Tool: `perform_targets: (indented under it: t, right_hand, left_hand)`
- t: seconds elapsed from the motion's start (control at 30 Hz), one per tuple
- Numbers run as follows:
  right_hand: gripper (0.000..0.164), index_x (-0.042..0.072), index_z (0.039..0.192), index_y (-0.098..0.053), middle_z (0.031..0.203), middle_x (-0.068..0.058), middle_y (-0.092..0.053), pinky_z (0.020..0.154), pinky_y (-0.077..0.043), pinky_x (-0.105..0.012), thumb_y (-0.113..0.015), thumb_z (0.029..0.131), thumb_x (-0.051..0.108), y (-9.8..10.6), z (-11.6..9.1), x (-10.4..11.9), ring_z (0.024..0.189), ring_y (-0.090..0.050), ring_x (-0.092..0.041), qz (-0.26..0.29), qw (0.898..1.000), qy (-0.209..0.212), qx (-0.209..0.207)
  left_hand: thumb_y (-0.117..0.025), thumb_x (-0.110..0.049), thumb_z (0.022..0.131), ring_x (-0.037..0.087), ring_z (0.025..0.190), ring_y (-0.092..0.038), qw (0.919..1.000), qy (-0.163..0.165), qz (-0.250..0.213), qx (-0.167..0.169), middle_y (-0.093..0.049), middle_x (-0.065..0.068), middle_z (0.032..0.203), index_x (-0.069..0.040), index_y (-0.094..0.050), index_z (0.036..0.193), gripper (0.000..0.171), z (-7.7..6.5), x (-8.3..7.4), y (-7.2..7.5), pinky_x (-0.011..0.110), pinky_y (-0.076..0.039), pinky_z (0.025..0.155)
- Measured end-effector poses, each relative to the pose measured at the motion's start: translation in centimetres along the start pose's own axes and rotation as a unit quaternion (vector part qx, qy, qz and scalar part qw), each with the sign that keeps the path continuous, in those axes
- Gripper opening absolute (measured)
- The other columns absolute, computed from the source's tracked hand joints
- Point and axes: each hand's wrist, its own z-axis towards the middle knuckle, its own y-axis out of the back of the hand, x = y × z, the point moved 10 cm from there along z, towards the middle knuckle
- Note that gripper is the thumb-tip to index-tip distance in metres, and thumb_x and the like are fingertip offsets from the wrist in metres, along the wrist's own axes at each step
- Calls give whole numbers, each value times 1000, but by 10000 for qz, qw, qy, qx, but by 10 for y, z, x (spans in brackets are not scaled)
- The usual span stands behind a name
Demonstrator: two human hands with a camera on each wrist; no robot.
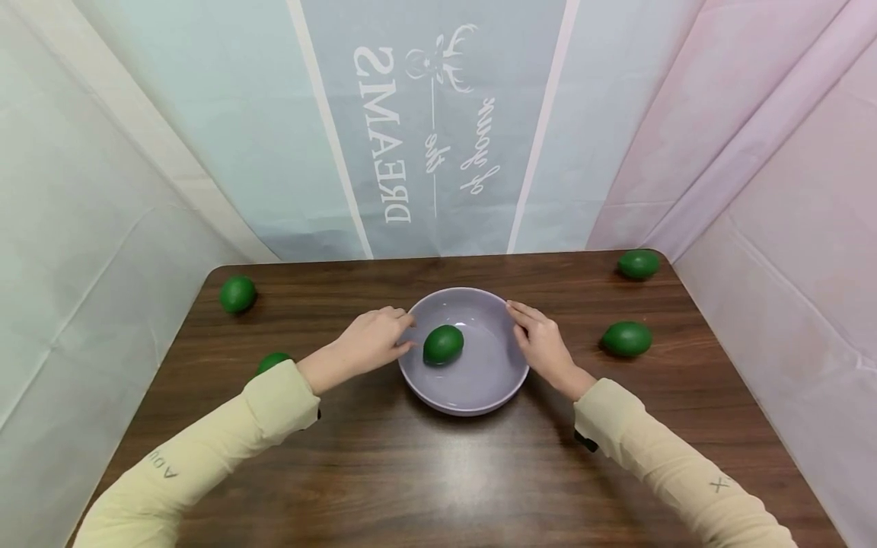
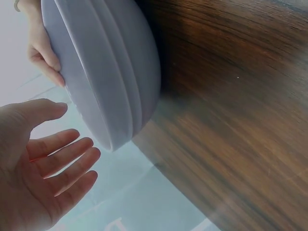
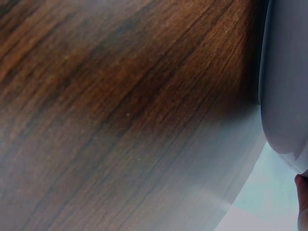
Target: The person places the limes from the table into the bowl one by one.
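Observation:
A round lavender bowl (image 1: 489, 380) stands on the table with one smooth, oval dark green fruit (image 1: 443, 344) inside it, toward the left. My left hand (image 1: 373, 340) is beside the bowl's left rim, fingers loosely bent. In the left wrist view, that hand (image 2: 45, 163) shows an empty palm, its fingers and thumb spread short of the bowl's ridged side (image 2: 122, 72). At the bowl's upper right, my right hand (image 1: 544, 346) holds the rim, thumb toward the inside. Just a fingertip (image 3: 302, 192) of it shows at the bowl's edge in the right wrist view.
Two more green fruits lie on the right of the brown wooden table (image 1: 438, 487), one near the back corner (image 1: 639, 264) and one nearer (image 1: 626, 339). On the left, one fruit (image 1: 237, 294) sits toward the back; another (image 1: 274, 361) is partly hidden by my left sleeve. Printed cloth (image 1: 438, 152) hangs behind.

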Motion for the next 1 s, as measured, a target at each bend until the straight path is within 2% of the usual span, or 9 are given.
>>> perform_targets:
  t: [0.27, 0.4, 0.7, 1.0]
  right_hand:
    - [33, -7, 113, -61, 117, -17, -59, 83, -49, -42, -58, 80, -9, 1, 0, 1, 106, -57, -31, 1, 10000, 21, -58]
    - [33, -7, 113, -61, 118, -17, -59, 84, -49, -42, -57, 81, -9, 0, 0, 1, 106, -57, -31, -14, 10000, 35, -59]
    - [33, -7, 114, -61, 118, -16, -59, 84, -48, -42, -57, 81, -9, 0, 0, -1, 107, -56, -31, -28, 10000, -13, -34]
    - [34, -6, 114, -61, 118, -16, -59, 84, -48, -42, -58, 81, -8, -1, 0, 1, 106, -57, -31, -41, 10000, -11, 27]
  left_hand:
    - [-68, -23, 81, 19, 79, -58, 10000, 76, 15, 20, -63, 6, 91, -3, -65, 102, 29, -12, 8, 0, 31, -50, 65]
    - [-69, -23, 80, 19, 78, -58, 9999, 79, 57, -72, -63, 5, 89, -4, -65, 100, 29, -19, 13, 1, 30, -50, 63]
    - [-69, -25, 79, 21, 82, -60, 9998, 155, 4, -113, -64, 6, 93, -4, -65, 99, 30, -33, 22, 2, 33, -52, 69]
    - [-71, -24, 78, 21, 80, -61, 9991, 337, 9, -252, -63, 6, 90, -4, -64, 98, 29, -49, 34, 8, 33, -52, 68]
